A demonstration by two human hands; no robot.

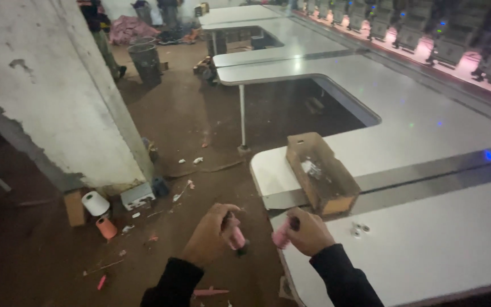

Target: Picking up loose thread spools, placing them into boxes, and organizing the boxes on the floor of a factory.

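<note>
Left hand (210, 234) is closed around a pink thread spool (236, 237); right hand (308, 230) grips another pink spool (281, 235). Both hang over the dirt floor (200, 125), at seven o'clock from the cardboard box (320, 172) on the white worktop (427, 239). A loosened grip could likely drop either into the debris.

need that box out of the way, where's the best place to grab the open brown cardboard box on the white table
Take the open brown cardboard box across its two long side walls near the middle, coming from above. It is long and narrow, lies flat at an angle on the white table, and its top is open, so the walls offer a grip. Both hands, left and right, probably need to set down their pink spools first.
</note>
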